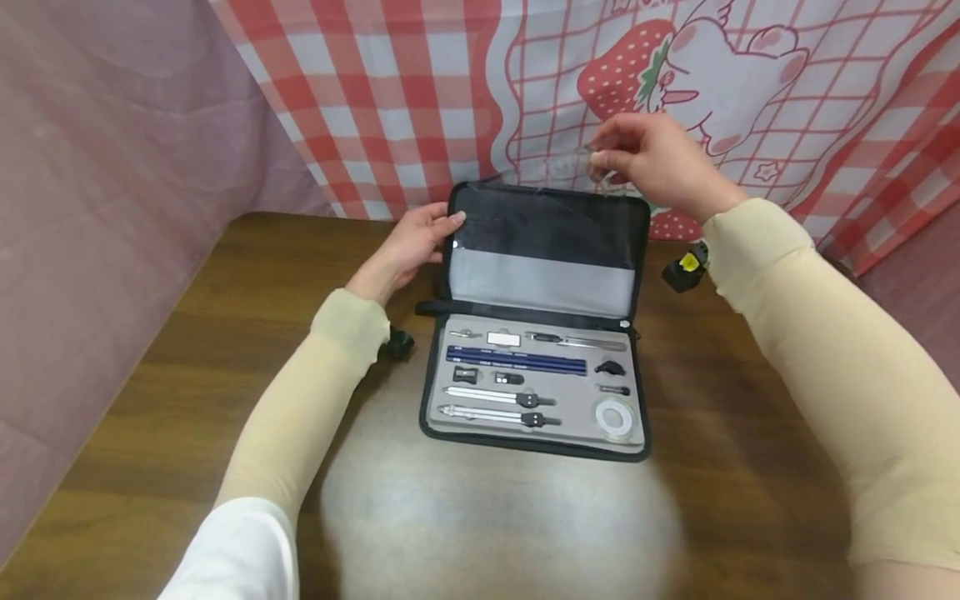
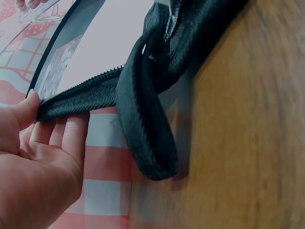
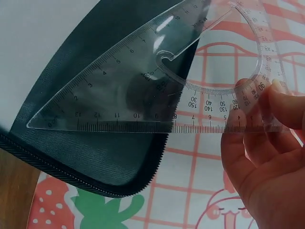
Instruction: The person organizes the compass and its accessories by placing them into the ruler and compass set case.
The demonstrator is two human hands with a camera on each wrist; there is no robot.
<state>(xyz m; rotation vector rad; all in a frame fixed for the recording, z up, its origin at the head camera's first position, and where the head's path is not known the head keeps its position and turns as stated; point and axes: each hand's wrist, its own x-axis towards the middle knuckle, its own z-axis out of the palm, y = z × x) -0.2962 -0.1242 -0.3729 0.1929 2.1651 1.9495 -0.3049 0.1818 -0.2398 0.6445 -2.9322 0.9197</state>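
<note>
A black zippered drawing-set case [image 1: 536, 451] lies open on the table, its lid [image 1: 551, 221] raised against the curtain. My left hand [image 1: 411, 248] holds the lid's left edge, thumb on the inner side and fingers behind it in the left wrist view. My right hand [image 1: 663, 162] pinches a clear set square [image 3: 124, 81] with a cut-out protractor curve, up by the lid's top right. In the right wrist view the set square overlaps the lid's dark pocket. A black fabric loop [image 2: 147, 124] hangs from the case's side.
Grey foam in the case seats two blue pencils [image 1: 517, 362], a white eraser [image 1: 503, 339], a sharpener [image 1: 465, 375], two silver compasses [image 1: 487, 395] and a round white disc [image 1: 613, 418]. A red checked curtain [image 1: 420, 92] hangs behind the wooden table [image 1: 247, 275].
</note>
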